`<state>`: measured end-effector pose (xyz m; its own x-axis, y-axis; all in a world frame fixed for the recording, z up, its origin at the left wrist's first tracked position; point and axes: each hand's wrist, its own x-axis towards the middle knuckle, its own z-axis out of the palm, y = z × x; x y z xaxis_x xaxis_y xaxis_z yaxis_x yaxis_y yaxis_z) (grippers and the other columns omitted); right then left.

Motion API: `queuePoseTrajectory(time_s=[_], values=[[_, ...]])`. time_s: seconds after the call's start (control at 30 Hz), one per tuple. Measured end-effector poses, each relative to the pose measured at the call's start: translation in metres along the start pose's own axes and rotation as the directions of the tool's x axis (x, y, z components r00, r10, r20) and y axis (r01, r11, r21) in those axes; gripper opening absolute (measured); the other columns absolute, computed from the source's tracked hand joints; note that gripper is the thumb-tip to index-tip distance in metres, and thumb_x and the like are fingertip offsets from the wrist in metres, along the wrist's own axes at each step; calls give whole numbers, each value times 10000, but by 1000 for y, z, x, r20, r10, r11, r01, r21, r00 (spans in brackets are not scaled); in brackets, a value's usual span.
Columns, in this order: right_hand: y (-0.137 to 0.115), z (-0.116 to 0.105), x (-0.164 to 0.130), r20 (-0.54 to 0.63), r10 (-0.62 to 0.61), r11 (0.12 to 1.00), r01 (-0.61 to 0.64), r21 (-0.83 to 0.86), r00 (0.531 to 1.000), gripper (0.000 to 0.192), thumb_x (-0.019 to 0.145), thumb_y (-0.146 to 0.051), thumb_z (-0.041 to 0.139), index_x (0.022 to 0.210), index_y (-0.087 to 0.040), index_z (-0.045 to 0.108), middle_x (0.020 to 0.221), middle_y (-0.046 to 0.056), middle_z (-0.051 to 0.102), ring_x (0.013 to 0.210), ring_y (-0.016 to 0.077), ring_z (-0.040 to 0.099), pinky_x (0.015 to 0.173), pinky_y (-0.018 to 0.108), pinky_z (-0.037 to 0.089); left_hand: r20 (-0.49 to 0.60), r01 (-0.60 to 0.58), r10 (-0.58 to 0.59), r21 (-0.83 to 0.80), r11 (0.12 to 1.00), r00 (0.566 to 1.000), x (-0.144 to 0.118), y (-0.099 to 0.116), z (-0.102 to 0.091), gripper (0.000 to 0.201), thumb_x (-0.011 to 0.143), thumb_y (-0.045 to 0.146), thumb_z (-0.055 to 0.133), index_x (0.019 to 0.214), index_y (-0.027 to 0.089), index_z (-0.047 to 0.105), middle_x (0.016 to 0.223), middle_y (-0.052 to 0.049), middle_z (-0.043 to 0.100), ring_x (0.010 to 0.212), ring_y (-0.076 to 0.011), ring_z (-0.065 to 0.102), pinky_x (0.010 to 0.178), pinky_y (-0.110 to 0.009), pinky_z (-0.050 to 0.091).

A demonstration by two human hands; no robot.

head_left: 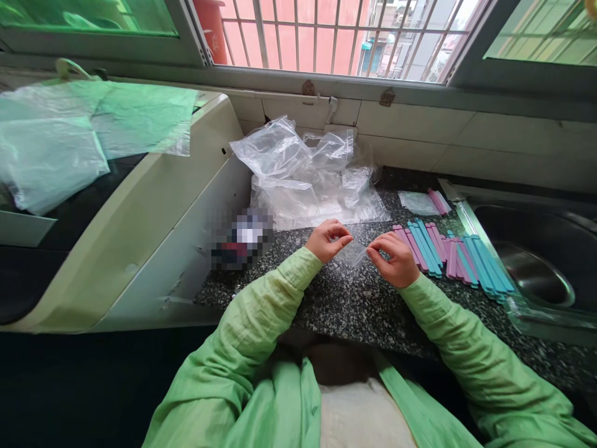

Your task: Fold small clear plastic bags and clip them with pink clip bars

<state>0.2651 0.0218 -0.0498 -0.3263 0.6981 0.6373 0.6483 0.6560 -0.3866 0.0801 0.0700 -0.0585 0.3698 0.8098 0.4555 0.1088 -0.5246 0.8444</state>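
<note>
My left hand (328, 239) and my right hand (395, 258) pinch the two sides of a small clear plastic bag (355, 253) just above the dark speckled counter (345, 298). Both arms wear light green sleeves. A row of several pink and teal sticks (450, 256) lies on the counter right beside my right hand. A second small bag with pink sticks in it (426, 202) lies farther back on the right.
A heap of clear plastic bags (308, 174) lies at the back of the counter under the barred window. A steel sink (536, 261) sits at the right. A cream machine (121, 205) with plastic sheets on it stands at the left. A blurred item (240, 239) rests beside it.
</note>
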Motion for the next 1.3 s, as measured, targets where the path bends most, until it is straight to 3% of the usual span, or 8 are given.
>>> queuePoseTrajectory(time_s=[0.43,0.73,1.3], values=[[4,0,0,-40,23,999,-25,-48,999,132,796,-217,521,665,-214,518,643,30,564,664,176,496,625,333,419,41,13,-16,66,998,999,-1,-5,4,113,722,211,586,638,136,584,619,3,495,576,-83,432,561,-217,381],[3,0,0,-6,-9,997,8,-70,1000,128,804,-215,516,676,-213,524,655,33,572,678,176,499,629,330,424,99,-55,44,104,993,994,-2,-3,6,64,692,216,646,655,164,646,672,-17,551,680,-119,500,676,-268,421],[4,-1,1,-56,-22,996,17,-85,998,127,792,-207,528,665,-218,523,647,35,572,676,182,503,629,338,424,134,-8,-8,120,993,991,-3,-4,9,90,682,205,647,604,159,638,620,-7,543,617,-102,477,605,-237,410]])
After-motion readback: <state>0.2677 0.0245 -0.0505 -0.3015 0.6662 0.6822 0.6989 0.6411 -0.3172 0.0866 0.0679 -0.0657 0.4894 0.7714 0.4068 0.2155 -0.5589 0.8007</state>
